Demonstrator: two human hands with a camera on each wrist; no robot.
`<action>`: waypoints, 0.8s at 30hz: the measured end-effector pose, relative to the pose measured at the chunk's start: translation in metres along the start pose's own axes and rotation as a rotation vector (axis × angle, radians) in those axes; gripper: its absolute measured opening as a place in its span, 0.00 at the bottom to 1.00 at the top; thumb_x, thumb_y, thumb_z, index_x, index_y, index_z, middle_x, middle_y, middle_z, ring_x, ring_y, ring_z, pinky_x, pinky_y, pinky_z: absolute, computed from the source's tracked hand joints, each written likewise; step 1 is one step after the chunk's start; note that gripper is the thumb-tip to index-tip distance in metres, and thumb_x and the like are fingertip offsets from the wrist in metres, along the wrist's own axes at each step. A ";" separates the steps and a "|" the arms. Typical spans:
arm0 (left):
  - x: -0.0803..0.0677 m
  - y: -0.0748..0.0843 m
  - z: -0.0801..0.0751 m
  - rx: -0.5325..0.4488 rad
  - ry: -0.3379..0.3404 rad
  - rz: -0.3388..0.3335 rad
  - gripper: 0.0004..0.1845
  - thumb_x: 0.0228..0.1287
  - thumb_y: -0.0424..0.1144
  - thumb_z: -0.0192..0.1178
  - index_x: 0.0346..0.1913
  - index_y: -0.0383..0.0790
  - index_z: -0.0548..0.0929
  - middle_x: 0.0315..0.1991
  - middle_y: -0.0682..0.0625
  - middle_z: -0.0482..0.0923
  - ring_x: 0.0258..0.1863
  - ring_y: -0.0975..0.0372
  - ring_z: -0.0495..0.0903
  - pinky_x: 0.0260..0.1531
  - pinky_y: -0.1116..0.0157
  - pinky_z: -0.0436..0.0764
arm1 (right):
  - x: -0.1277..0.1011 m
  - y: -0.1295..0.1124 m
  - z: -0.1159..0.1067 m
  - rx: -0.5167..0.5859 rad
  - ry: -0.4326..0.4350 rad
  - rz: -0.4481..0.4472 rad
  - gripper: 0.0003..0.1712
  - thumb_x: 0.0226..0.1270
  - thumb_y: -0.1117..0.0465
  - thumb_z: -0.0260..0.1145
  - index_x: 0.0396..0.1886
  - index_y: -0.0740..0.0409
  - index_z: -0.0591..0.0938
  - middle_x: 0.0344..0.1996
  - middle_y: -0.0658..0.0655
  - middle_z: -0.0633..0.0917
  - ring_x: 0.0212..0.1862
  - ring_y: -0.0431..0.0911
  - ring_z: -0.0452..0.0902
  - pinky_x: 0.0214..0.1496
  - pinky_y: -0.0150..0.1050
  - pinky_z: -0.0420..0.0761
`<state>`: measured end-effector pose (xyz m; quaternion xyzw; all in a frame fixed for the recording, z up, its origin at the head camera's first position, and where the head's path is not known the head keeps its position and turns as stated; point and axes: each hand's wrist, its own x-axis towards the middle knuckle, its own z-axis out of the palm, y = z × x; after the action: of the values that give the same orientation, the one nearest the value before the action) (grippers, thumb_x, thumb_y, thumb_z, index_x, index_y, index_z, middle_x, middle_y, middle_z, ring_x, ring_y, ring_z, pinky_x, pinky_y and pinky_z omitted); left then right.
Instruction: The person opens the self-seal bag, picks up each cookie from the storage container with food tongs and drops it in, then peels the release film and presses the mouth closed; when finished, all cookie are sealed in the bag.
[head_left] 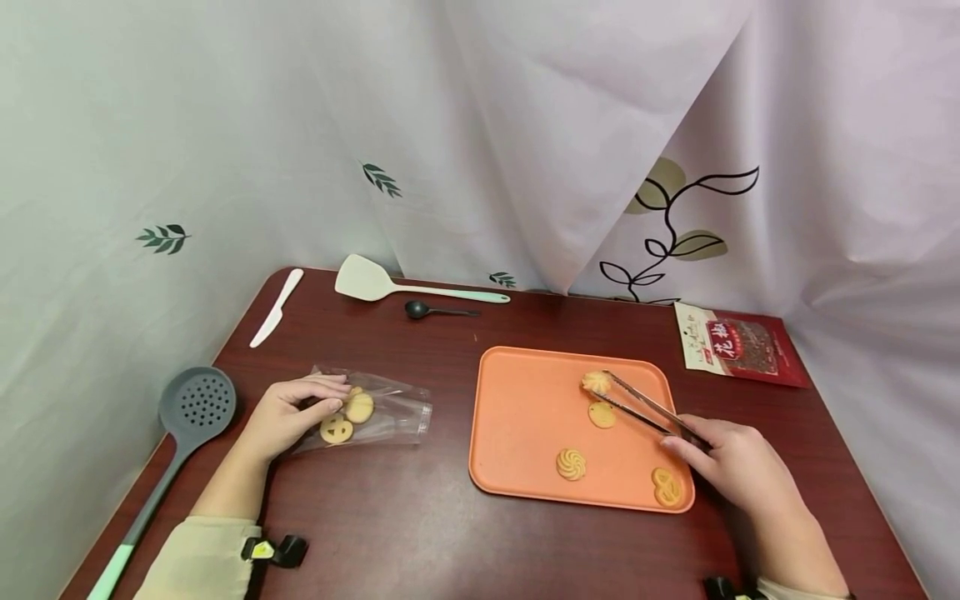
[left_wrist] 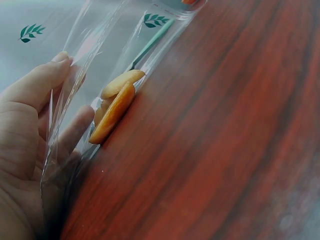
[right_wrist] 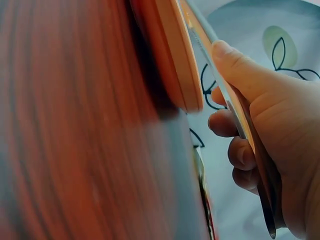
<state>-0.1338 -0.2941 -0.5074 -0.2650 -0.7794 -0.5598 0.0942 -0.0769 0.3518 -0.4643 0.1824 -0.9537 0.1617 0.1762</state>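
Gripping tongs (head_left: 645,407), the right hand (head_left: 738,467) is pinching a cookie (head_left: 596,382) between their tips over the tray's (head_left: 525,417) far part. Curled fingers of the left hand (head_left: 288,414) are holding a clear bag (head_left: 382,410) of cookies flat on the counter (head_left: 420,533), left of the tray.

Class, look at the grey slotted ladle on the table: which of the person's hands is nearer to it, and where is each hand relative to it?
Left. The left hand rests on the clear bag just right of the grey slotted ladle. The right hand holds tongs over the orange tray, far across the table.
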 end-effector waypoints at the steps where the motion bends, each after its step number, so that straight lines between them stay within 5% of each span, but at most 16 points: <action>1: 0.000 0.000 0.000 -0.001 0.001 0.002 0.16 0.56 0.11 0.68 0.43 0.30 0.92 0.45 0.36 0.90 0.59 0.62 0.85 0.63 0.71 0.78 | 0.001 -0.002 0.001 -0.001 -0.001 -0.002 0.24 0.51 0.53 0.87 0.49 0.52 0.93 0.37 0.53 0.93 0.39 0.55 0.91 0.38 0.59 0.87; 12: -0.001 -0.001 0.001 0.005 0.005 -0.001 0.17 0.56 0.11 0.68 0.43 0.31 0.93 0.45 0.34 0.90 0.60 0.63 0.85 0.63 0.71 0.78 | 0.020 -0.035 0.018 -0.020 0.072 -0.175 0.23 0.53 0.48 0.86 0.48 0.48 0.92 0.34 0.47 0.91 0.33 0.48 0.88 0.30 0.53 0.86; 24: 0.000 0.000 0.001 0.014 0.011 -0.005 0.17 0.56 0.12 0.69 0.43 0.32 0.93 0.44 0.35 0.90 0.58 0.63 0.86 0.63 0.72 0.77 | 0.030 -0.069 0.036 0.034 0.069 -0.257 0.24 0.59 0.41 0.82 0.51 0.47 0.93 0.35 0.47 0.91 0.36 0.45 0.90 0.31 0.50 0.87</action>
<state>-0.1339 -0.2930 -0.5082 -0.2594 -0.7834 -0.5559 0.0993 -0.0851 0.2690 -0.4675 0.3006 -0.9129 0.1602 0.2249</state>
